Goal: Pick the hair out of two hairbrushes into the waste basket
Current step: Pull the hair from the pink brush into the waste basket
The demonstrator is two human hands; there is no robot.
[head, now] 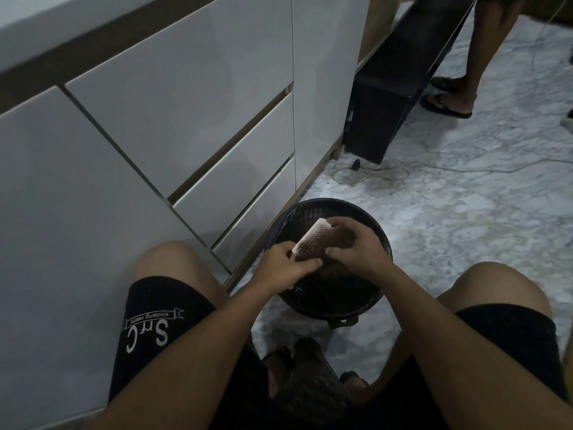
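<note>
**Brush held over the basket, right hand working the bristles**

Nearest the camera are the person's two knees and black shorts, with a dark woven object between the feet that is too dim to name. Both forearms reach forward from there to meet above the basket point(376, 231).

The left hand point(283, 266) grips the brush point(313, 242) at its near, lower end, fingers curled round what seems to be the handle, which is hidden inside the fist. From that grip the long axis of the brush runs up and away to the right, its far tip pointing at the far rim of the basket. The bristle face is turned up and toward the right hand point(356, 246), which lies just beside it and over it, thumb and fingers bent onto the bristle bed; whether they pinch hair I cannot tell. So the right hand is the picking hand, and a pull would likely go toward the right, off the pad and down.

The brush is pale pink at the edge, with a darker, dotted bristle pad that looks matted. It hangs directly above the basket's open mouth, apart from the rim. The basket is round, black and meshed, standing on the marble floor beside white drawers point(235, 169). Dark stuff lies inside it. A second brush is not visible.

Farther off, cables trail past a dark cabinet, and another person's sandalled feet point(449, 97) stand there.
</note>
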